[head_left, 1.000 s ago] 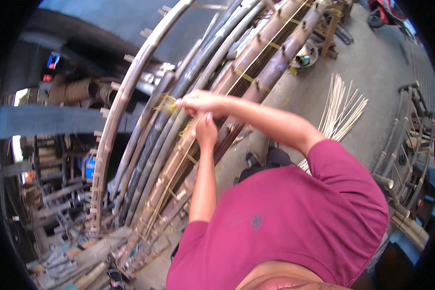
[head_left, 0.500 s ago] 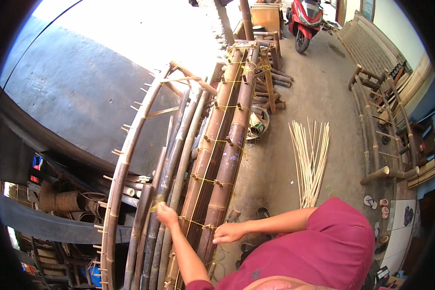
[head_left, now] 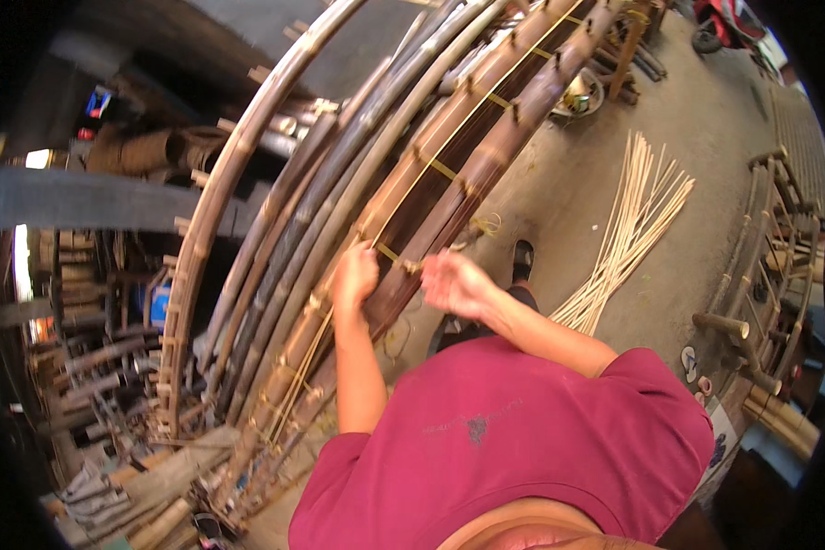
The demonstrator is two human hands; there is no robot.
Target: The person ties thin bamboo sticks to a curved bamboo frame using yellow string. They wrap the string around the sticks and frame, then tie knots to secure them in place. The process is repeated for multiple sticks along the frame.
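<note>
Two long brown bamboo poles [head_left: 490, 170] lie side by side, with short dark pegs along them and yellow cord lashings [head_left: 443, 170] across the dark gap between. My left hand [head_left: 357, 272] is closed at the left pole, its fingertips pinched where a thin yellow cord [head_left: 396, 214] runs along the pole. Beside the right pole, my right hand [head_left: 454, 282] has its fingers curled next to a peg and lashing; what they hold is hidden and somewhat blurred. A loose curl of yellow strand [head_left: 488, 223] shows just beyond it.
More bamboo poles [head_left: 330, 183] and a curved, pegged bamboo rail [head_left: 238, 151] lie to the left. Thin pale sticks [head_left: 619, 243] are spread on the floor to the right. A bamboo frame [head_left: 765, 266] stands at far right, and a basin [head_left: 579, 96] sits beyond the poles.
The view has turned and come lower. My left hand has moved right, from out over the side poles to the lashed pole. My right hand's curled fingers have turned upward beside the lashing.
</note>
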